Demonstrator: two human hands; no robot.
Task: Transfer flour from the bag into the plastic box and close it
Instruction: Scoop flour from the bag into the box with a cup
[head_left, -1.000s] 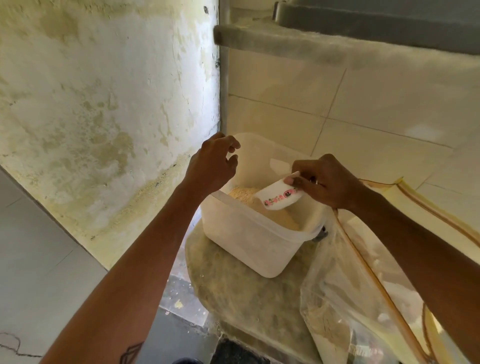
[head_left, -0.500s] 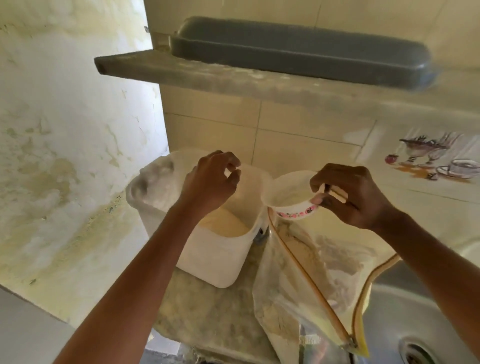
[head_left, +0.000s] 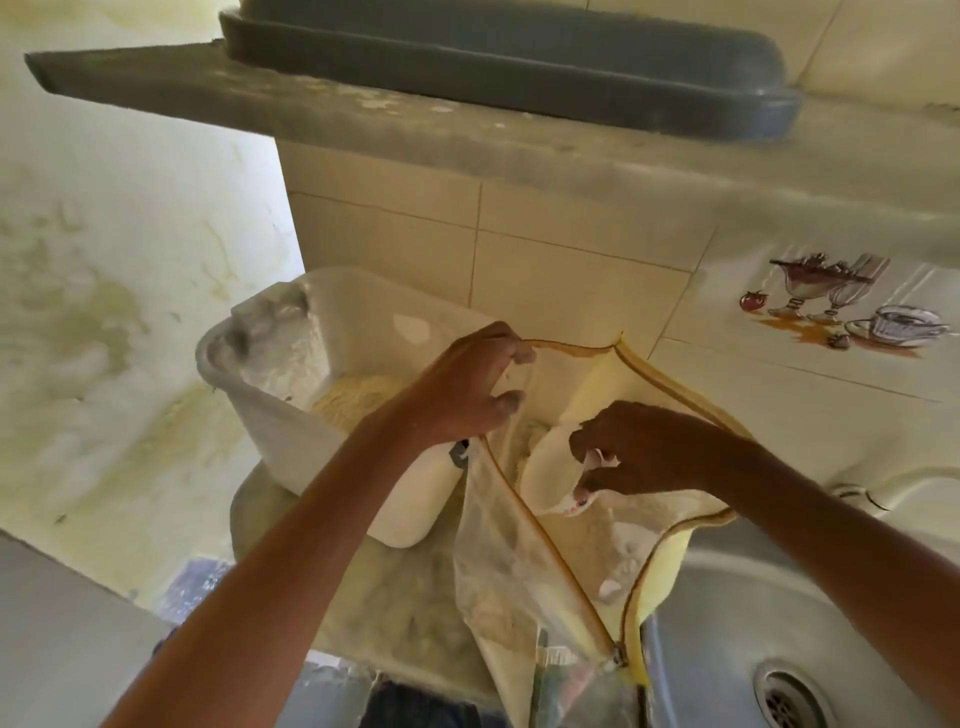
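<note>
A mottled stone counter (head_left: 363, 618) carries the things. On it stands a white plastic box (head_left: 291, 431), open, with flour (head_left: 358, 400) inside. Just beside the box on the right stands a clear zip bag (head_left: 514, 582), its mouth open. A steel sink (head_left: 753, 623) adjoins the counter on the right, and the bag's edge hangs over its rim.

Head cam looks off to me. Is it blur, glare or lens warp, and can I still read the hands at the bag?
Head view: the wide lens bows the shelf; soft overall, no harsh glare. Left hand pinching the bag rim reads clearly; right hand inside the bag is in shadow, so the cup it holds is dim.
</note>
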